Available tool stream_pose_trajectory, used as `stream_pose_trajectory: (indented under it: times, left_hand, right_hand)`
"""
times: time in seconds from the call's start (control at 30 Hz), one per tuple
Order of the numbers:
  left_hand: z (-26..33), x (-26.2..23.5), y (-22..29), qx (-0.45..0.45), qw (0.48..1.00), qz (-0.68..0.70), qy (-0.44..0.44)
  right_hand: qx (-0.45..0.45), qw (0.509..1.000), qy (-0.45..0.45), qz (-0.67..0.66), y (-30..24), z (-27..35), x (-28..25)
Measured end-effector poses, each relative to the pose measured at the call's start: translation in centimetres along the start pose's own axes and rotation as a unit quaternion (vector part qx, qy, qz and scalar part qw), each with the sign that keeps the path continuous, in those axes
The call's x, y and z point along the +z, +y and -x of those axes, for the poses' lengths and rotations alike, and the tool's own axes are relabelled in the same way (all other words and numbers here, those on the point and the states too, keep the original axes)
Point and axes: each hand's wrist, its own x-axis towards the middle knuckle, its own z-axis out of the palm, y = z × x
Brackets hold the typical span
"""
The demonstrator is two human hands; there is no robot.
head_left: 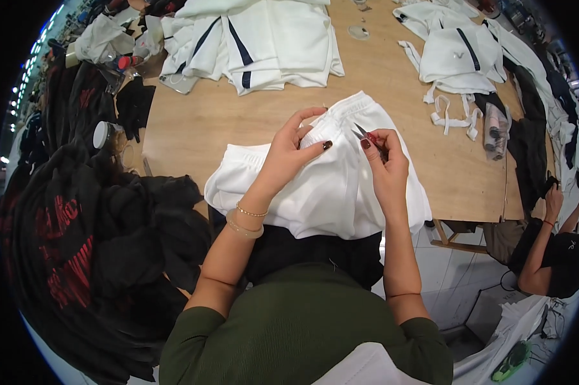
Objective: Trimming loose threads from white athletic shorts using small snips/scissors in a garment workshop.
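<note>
At your left, dark clothes [122, 237] lie heaped. Your left hand [292, 152] is clamped on the waistband [348, 110] of a white garment [328, 192] at the surface's [212, 115] near edge. Apart from it, your right hand [387, 165] grips a pointed tool [362, 130], its tip by the garment. Farther right lies a clear pouch [495, 131].

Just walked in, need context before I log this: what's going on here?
A person's left hand pinches a white fabric garment near its gathered waistband, while the right hand holds a small, pointed metal tool, seemingly snips, beside it. The garment lies partly on a pale wooden table. White garments with navy stripes lie across from the person; black clothes with red print are heaped at left.
</note>
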Motion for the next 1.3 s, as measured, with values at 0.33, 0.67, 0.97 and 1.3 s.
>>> stream_pose_trajectory:
  times: [0.33,0.67,0.97,1.3]
  left_hand:
    - [0.7,1.0,0.6,0.019,1.000,0.003,0.002]
    - [0.5,1.0,0.6,0.028,1.000,-0.004,0.009]
    - [0.7,1.0,0.5,0.010,1.000,0.015,0.023]
    - [0.3,1.1,0.5,0.029,0.989,-0.132,0.062]
  right_hand:
    - [-0.102,0.982,0.054,0.151,-1.0,1.5,0.4]
    - [-0.133,0.968,0.049,0.205,-1.7,1.3,0.5]
    - [-0.023,0.998,0.049,-0.020,-1.2,1.1,1.5]
    - [-0.039,0.997,0.025,0.069,-1.6,0.2,0.6]
